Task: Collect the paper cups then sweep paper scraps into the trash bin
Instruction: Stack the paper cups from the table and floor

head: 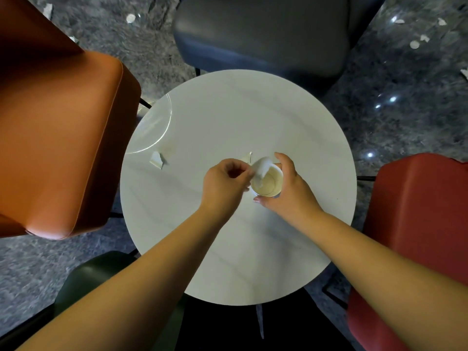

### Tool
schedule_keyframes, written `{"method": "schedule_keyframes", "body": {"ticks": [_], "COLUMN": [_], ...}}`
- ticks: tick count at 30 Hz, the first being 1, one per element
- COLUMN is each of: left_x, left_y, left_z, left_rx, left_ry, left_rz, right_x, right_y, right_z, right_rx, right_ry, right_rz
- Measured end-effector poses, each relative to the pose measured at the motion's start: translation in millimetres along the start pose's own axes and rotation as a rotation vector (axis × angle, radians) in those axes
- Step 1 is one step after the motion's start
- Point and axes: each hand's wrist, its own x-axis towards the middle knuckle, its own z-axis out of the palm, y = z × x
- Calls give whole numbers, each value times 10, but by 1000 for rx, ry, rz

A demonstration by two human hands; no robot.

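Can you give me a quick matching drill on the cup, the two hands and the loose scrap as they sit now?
Things:
1. paper cup
2. left hand
3. folded scrap
4. right hand

States:
A. lying loose on the table, left of both hands
B. wrapped round the cup's outside
C. upright, open mouth facing up
D. pinching a white scrap at the cup's rim

Pairs: 1-C, 2-D, 3-A, 4-B
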Motion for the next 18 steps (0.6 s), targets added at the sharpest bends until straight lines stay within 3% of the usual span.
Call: {"method": "schedule_keyframes", "body": {"ticks": [4,7,12,15,18], "left_x": [11,163,593,738,830], "left_y": [-106,-203,-611,-867,-987], "left_z": [-34,-297,-1072,-1351,-1427], "left_rx": [68,87,376,570,608], "left_ry": [-6,156,442,437,413], "left_rz": [7,-4,-78,-63,-64], "right_x": [9,25,59,83,90], "right_y": [-35,-49,-99,-143,-177], "right_z": [34,52,116,167,200], "right_rx": [-9,-6,5,4,11], "right_ry": [-5,-9,1,9,8], "right_rz": [-10,-11,-23,-34,-32]}}
